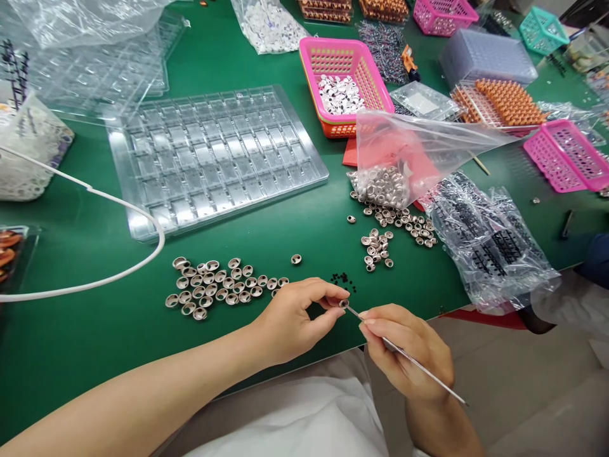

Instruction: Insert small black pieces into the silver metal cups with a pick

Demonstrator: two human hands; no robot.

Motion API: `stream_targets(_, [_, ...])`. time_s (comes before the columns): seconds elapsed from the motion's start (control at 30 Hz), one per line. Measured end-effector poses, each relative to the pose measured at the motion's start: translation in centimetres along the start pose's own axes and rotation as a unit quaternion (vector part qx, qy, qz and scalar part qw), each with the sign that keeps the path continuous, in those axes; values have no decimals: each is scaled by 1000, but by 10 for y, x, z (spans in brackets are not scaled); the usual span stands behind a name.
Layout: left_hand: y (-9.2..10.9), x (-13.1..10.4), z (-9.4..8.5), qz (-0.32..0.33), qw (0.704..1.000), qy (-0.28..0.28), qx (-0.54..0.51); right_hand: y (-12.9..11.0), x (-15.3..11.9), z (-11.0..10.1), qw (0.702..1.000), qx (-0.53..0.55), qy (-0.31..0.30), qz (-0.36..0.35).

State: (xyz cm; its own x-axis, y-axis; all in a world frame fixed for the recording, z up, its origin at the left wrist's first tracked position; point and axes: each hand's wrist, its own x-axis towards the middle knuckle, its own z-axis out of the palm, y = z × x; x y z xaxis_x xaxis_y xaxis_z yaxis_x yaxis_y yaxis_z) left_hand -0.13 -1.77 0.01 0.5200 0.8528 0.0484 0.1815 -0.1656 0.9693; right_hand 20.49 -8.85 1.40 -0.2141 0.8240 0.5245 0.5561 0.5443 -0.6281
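Observation:
Between the thumb and index finger of my left hand (297, 317) is pinched a small silvery metal cup with a hole (343, 304). My right hand (412, 346) grips a thin metal rod (425, 370) like a pen, and the rod's tip meets the cup. Just beyond my left fingertips lie tiny black pieces (342, 279) on the green table. Left of that hand spreads a group of similar metal cups (209, 289), with a single cup (295, 259) apart from them. More loose cups (375, 249) lie farther right, beside an open plastic bag of cups (385, 185).
A clear compartment tray (214, 158) lies ahead on the green table (95, 355). Behind stands a pink basket (309, 70) of white pieces. Bags of black parts (495, 247) are at right, near another pink basket (566, 155). A white cable (118, 203) curves in from the left.

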Motion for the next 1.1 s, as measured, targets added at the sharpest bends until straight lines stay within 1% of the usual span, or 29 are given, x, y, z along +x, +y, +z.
stream_targets(0.4, [-2,-1,2,5,1000,7,0,1,-3,-1,1000,0,1,13])
stream_targets(0.57, [-1,0,2,9,1000,8,-4,2,-2,-1,1000,4,-10,17])
stream_targets(0.93, [1,0,1,0,1000,1,-1,1,-2,-1,1000,-9,4,6])
stream_targets(1.1, [1,0,1,-7,1000,4,0,1,-1,0,1000,-19,3,12])
